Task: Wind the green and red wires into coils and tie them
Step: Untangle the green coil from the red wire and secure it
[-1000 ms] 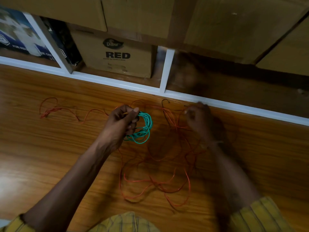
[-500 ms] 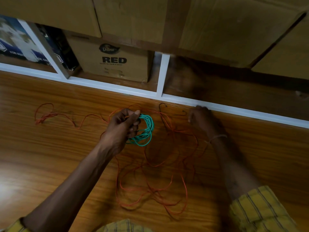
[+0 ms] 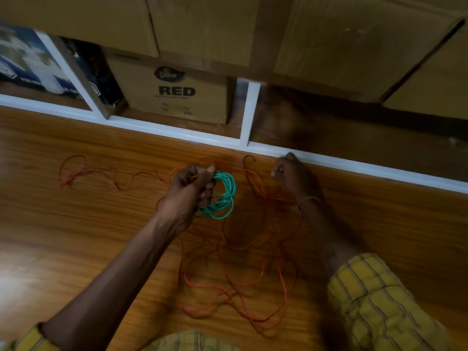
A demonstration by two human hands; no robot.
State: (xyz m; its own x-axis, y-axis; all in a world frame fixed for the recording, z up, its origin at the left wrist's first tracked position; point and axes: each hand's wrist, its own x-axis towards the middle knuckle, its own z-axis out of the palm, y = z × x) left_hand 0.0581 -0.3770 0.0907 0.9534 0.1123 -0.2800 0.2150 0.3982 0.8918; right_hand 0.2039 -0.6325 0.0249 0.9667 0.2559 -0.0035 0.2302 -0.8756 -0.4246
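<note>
Both hands work over a wooden counter (image 3: 76, 249): the left hand (image 3: 188, 192) is curled around one coil of green wire (image 3: 224, 196), its thumb and forefinger pinching an orange-red strand, while the right hand (image 3: 291, 173), fingers curled, appears to pinch a thin strand near the counter's white edge trim (image 3: 367, 168). One long red wire (image 3: 235, 285) sprawls in loose loops between and below the forearms, trailing left. Behind, a shelf holds a cardboard box (image 3: 177, 95) marked "RED".
</note>
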